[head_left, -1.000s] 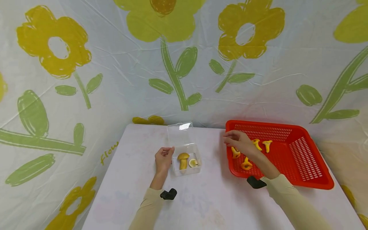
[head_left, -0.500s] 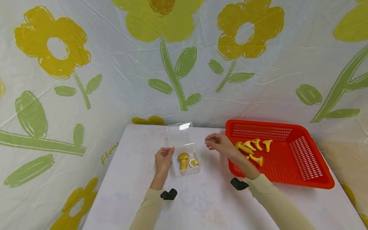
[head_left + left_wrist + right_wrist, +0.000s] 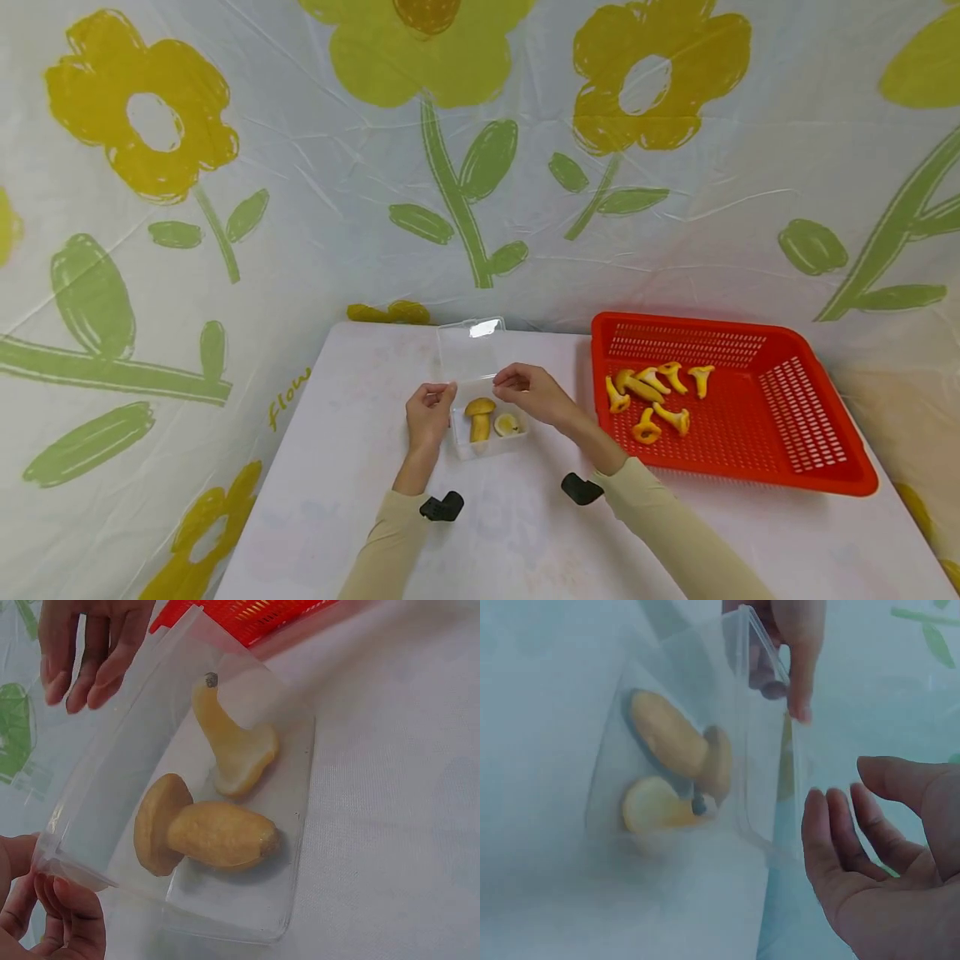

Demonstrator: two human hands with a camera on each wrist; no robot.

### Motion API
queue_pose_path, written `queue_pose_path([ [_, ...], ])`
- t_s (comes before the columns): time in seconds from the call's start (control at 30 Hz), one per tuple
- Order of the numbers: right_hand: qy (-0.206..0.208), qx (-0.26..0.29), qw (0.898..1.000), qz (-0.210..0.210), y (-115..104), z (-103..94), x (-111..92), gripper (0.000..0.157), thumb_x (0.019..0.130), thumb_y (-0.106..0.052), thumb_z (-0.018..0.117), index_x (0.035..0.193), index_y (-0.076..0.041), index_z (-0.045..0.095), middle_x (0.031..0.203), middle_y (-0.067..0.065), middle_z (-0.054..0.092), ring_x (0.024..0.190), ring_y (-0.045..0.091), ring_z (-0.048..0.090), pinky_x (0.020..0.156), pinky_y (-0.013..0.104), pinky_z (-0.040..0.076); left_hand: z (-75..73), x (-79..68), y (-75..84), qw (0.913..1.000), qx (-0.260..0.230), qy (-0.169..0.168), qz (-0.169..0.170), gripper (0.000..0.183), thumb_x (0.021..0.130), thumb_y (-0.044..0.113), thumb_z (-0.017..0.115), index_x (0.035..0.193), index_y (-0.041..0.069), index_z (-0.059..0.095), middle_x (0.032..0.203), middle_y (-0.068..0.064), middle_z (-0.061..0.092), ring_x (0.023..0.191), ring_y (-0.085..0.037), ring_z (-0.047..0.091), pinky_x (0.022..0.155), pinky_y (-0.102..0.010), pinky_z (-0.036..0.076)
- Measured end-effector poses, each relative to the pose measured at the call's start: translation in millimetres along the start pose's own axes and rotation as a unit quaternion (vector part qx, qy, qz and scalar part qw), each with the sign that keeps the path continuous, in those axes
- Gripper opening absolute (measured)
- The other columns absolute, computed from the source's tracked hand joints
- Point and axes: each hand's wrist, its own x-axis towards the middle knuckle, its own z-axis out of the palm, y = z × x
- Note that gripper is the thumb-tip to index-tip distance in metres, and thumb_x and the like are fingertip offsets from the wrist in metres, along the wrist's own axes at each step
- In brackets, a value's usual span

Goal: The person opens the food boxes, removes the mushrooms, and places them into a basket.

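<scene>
A small clear plastic box (image 3: 487,451) stands on the table with its lid (image 3: 468,350) tipped back. Inside lie a thick tan mushroom (image 3: 217,834) and a pale yellow funnel-shaped mushroom (image 3: 241,754). My left hand (image 3: 427,421) pinches the box's rim at its left side between thumb and fingers. Over the right back part of the box hovers my right hand (image 3: 536,395), fingers loosely bent and nothing in them. In the right wrist view, its thumb and fingertips are apart from each other, close to the box edge.
To the right sits a red plastic basket (image 3: 738,437) with perforated walls. Several yellow mushrooms (image 3: 675,418) lie in its left half. A flower-printed cloth (image 3: 330,200) hangs behind the white table (image 3: 517,533).
My right hand has travelled left, from over the basket's left edge to above the box, uncovering the mushrooms in the basket. The left hand stays at the box rim.
</scene>
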Motion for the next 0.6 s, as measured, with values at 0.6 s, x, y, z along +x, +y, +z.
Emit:
queue_pose_path([
  [0.6,-0.023,-0.159,0.987,-0.007,10,49.4,20,0.039,0.087,0.003,0.074,0.121,0.014,0.060,0.115,0.024,0.063,0.100,0.033,0.059,0.095,0.048,0.053,0.4,1.4,-1.7,0.9998,-0.018,-0.007,0.004,0.021,0.092,0.013,0.078,0.097,-0.004,0.068,0.072,0.000,0.061,0.046,-0.007,0.042,0.043,-0.018,0.038],
])
